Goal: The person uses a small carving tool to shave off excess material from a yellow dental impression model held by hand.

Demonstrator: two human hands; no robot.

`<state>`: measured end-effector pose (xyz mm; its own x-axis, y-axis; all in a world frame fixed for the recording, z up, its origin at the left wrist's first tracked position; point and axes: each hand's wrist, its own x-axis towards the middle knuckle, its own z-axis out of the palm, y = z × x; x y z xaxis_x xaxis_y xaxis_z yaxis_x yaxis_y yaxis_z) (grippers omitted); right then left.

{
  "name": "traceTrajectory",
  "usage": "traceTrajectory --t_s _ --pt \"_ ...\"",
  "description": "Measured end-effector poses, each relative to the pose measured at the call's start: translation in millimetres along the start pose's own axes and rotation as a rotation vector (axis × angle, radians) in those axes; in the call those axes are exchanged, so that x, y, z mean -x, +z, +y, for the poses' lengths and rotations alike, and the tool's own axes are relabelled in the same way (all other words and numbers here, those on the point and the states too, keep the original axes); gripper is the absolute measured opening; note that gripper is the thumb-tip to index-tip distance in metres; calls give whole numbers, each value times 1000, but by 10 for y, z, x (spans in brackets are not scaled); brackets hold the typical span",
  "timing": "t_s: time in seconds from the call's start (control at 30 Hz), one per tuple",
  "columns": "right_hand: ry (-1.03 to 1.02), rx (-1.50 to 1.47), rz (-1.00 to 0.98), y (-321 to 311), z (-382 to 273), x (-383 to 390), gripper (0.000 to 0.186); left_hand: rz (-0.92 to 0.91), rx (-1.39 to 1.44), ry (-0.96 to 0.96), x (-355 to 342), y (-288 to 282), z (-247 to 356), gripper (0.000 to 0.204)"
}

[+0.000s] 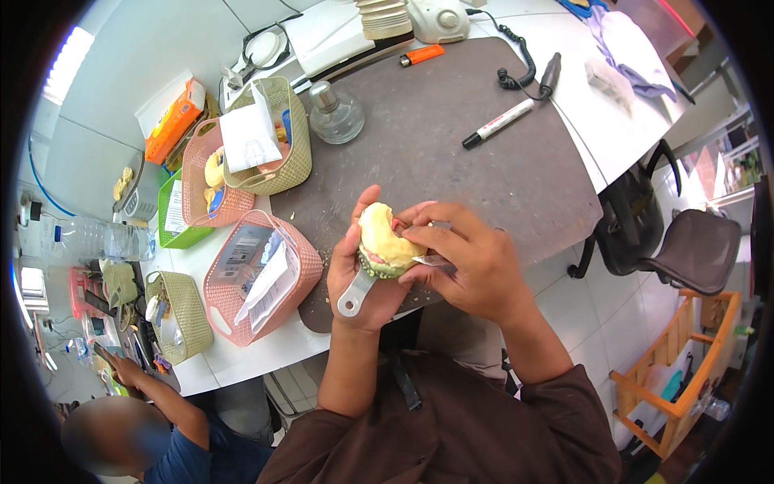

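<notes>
My left hand (pixel 351 298) cradles a pale yellow cast (pixel 385 230) seated on a green, speckled material in a metal tray with a flat, holed handle (pixel 355 294), which points down toward my wrist. A little pink shows at the cast. My right hand (pixel 463 262) is closed around the cast's right side, thumb and fingers on it, with a thin metal piece (pixel 430 259), perhaps a blade, between them; its full shape is hidden.
On the grey mat (pixel 427 153) are a glass bottle (pixel 339 117), marker (pixel 496 125), orange lighter (pixel 422 55) and corded handpiece (pixel 550 77). Baskets (pixel 262 278) line the left. A co-worker (pixel 185 436) sits lower left; a chair (pixel 689 250) stands right.
</notes>
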<state>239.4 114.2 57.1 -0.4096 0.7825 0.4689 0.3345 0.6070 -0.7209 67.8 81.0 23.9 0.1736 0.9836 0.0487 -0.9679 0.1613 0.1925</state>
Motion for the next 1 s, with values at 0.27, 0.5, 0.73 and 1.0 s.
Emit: traceTrajectory --t_s 0.27,0.5,0.73,1.0 --pt "10 -64 86 3 -13 -9 38 -94 -573 318 -18 59 -146 99" --pt "140 -80 44 -25 -144 14 38 91 -561 264 35 99 -106 67" --pt "117 -78 50 -65 -234 378 42 122 -647 336 134 16 -125 58" --pt "-12 -103 152 37 -193 471 42 58 -765 373 111 23 -185 60"
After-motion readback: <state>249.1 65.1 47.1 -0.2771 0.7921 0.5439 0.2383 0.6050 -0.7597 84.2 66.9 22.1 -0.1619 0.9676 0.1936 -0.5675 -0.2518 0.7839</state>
